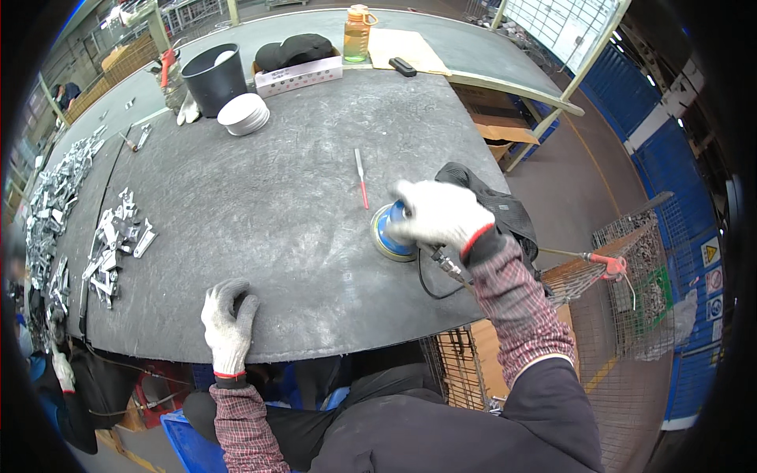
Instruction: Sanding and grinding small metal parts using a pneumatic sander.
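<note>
Gripping the blue sander (389, 229) in my right hand (443, 214), forearm (524, 303) angled in from the lower right.
It's over the tabletop (260, 197), beside the dark cloth (514, 217); its long axis slants from the round pad (376, 235) at left to the hose fitting (449, 266), lower right. My left hand (230, 322) rests near the front edge, loosely open, fingers curled.

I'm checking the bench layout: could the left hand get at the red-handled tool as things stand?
Probably yes: only bare table shows between the left hand and the red-handled tool; the sander in the right hand sits right of that path.
</note>
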Tool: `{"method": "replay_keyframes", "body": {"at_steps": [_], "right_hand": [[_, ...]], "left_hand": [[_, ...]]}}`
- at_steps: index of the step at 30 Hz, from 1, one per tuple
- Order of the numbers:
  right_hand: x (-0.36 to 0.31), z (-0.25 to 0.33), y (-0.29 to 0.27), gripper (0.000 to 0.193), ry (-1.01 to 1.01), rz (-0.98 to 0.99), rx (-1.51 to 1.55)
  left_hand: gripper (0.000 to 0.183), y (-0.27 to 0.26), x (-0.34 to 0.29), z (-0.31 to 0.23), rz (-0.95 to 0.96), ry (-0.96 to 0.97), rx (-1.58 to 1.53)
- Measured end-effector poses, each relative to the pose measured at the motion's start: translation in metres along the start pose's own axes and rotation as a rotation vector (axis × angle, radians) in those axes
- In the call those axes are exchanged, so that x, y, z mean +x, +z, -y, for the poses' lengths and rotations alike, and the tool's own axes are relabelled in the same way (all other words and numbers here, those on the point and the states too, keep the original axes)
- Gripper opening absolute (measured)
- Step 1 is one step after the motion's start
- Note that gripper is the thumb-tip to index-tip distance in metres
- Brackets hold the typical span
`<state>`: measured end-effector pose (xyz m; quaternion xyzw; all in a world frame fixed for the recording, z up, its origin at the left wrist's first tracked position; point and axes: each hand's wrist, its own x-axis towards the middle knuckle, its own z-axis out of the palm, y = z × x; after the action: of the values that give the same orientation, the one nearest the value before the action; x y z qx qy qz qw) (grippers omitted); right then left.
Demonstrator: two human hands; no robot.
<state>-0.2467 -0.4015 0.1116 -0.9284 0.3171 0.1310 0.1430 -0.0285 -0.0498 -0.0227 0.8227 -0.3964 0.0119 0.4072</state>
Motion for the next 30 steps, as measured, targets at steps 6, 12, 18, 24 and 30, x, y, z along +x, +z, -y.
{"method": "replay_keyframes", "body": {"at_steps": [6, 12, 18, 24, 30], "right_hand": [[-0.012, -0.015, 0.058, 0.067, -0.05, -0.442, 0.186], [-0.046, -0.022, 0.059, 0.052, -0.212, -0.02, 1.763], [-0.039, -0.03, 0.105, 0.055, -0.014, 0.016, 2.225], [-0.049, 0.044, 0.075, 0.074, -0.296, -0.105, 1.211], [-0.041, 0.058, 0.138, 0.08, -0.324, -0.248, 0.991]], "left_hand": [[0.029, 0.008, 0.001, 0.0, -0.022, 0.025, 0.032], [0.027, 0.002, 0.001, -0.004, -0.031, 0.058, 0.033], [0.028, 0.003, 0.001, -0.002, -0.036, 0.067, 0.076], [0.026, 0.003, -0.007, -0.065, 0.067, -0.172, -0.308], [0.022, 0.016, -0.017, -0.116, 0.378, -0.425, -0.419]]}}
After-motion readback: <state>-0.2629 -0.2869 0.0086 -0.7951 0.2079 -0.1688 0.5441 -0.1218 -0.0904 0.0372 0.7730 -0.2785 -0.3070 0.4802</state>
